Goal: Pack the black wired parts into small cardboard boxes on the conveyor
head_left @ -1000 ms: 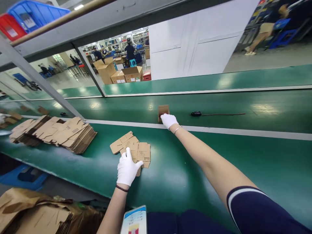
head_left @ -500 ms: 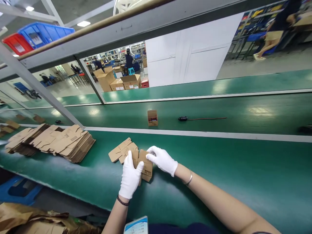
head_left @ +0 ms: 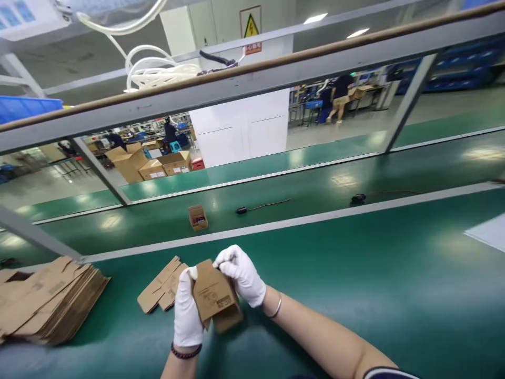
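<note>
Both my hands wear white gloves and hold one small brown cardboard box (head_left: 213, 295) above the green bench. My left hand (head_left: 187, 310) grips its left side, thumb near the top edge. At the upper right edge, the fingers of my right hand (head_left: 242, 276) are pinched on the cardboard. Printing shows on the panel facing me, and a flap hangs below it. Just left of my left hand lie a few flat carton blanks (head_left: 160, 287) on the bench. A large stack of flat carton blanks (head_left: 51, 300) sits farther left.
Beyond a pale divider strip, the green belt (head_left: 315, 195) carries an open small box (head_left: 198, 218) with something inside, and dark plug-like pieces with thin cables (head_left: 241, 210). A metal frame (head_left: 410, 102) crosses above. A white sheet (head_left: 489, 233) lies at right. People stand in the background.
The flat carton between my hands has been lifted and opened into a box shape. My view has swung to the right, so the bench and belt items appear farther left.
</note>
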A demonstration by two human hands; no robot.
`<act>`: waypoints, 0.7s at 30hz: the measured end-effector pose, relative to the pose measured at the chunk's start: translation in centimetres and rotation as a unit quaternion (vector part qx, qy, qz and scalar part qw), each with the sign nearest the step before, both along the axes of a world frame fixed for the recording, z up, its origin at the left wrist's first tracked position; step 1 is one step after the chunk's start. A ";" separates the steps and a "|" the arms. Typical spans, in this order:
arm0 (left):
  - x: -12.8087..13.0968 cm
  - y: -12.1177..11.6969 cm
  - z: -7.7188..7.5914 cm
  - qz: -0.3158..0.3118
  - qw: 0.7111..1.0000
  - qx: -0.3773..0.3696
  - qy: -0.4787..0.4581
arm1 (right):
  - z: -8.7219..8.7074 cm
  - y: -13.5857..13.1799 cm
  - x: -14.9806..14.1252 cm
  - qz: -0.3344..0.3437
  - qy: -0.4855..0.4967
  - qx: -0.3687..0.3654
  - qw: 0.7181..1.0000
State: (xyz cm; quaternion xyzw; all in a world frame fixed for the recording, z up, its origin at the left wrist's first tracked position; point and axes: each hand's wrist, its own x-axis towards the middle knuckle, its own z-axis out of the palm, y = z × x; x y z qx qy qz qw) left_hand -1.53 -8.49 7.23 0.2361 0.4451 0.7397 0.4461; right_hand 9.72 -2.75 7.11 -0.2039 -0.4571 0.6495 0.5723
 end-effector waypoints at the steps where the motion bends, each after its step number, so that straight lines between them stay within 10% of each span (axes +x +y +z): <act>1: 0.5 -0.2 0.3 -0.022 0.999 0.011 -0.026 | 0.0 -0.3 -0.1 0.025 0.025 -0.029 0.999; 5: 0.8 -0.2 1.2 -0.029 0.998 0.052 0.007 | 0.5 -1.5 0.0 0.073 0.032 -0.100 0.992; 10: -0.6 0.3 1.9 0.024 0.987 0.116 0.111 | 1.2 -2.3 0.8 0.169 -0.085 0.008 0.982; 21: 2.8 1.1 0.6 0.036 0.975 0.006 0.218 | 0.4 -0.9 0.9 -0.035 -0.235 0.095 0.967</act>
